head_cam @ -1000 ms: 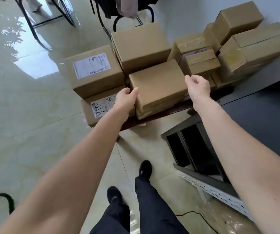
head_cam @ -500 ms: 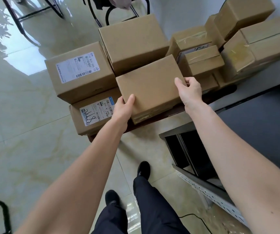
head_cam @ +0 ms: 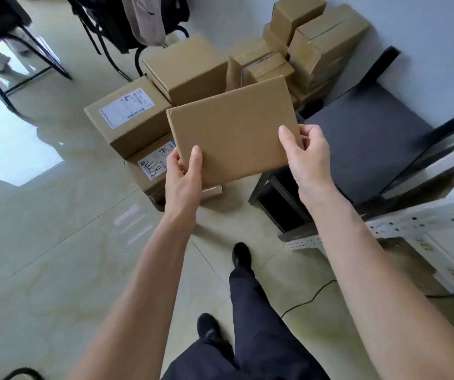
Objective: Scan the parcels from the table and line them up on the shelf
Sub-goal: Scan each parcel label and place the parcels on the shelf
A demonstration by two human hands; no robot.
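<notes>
A flat brown cardboard parcel [head_cam: 234, 130] is lifted off the pile, its plain face turned up toward me. My left hand [head_cam: 183, 174] grips its near left corner, thumb on top. My right hand [head_cam: 306, 152] grips its near right corner. Behind it several more brown parcels are stacked on a low table: one with a white label [head_cam: 127, 113], a lower one with a scribbled label [head_cam: 153, 165], a plain box [head_cam: 190, 68] and taped boxes [head_cam: 327, 42] at the back right. The white perforated shelf frame [head_cam: 423, 231] is at the right.
A dark grey low table [head_cam: 363, 141] stands to the right of the pile. Black chair legs [head_cam: 110, 50] with hanging clothes stand behind the parcels. The glossy tiled floor [head_cam: 56, 242] lies to the left. A black cable [head_cam: 310, 297] runs across the floor near my feet.
Both hands closed on the flat parcel's sides and lifted it off the pile toward me. The view has tilted and shifted right.
</notes>
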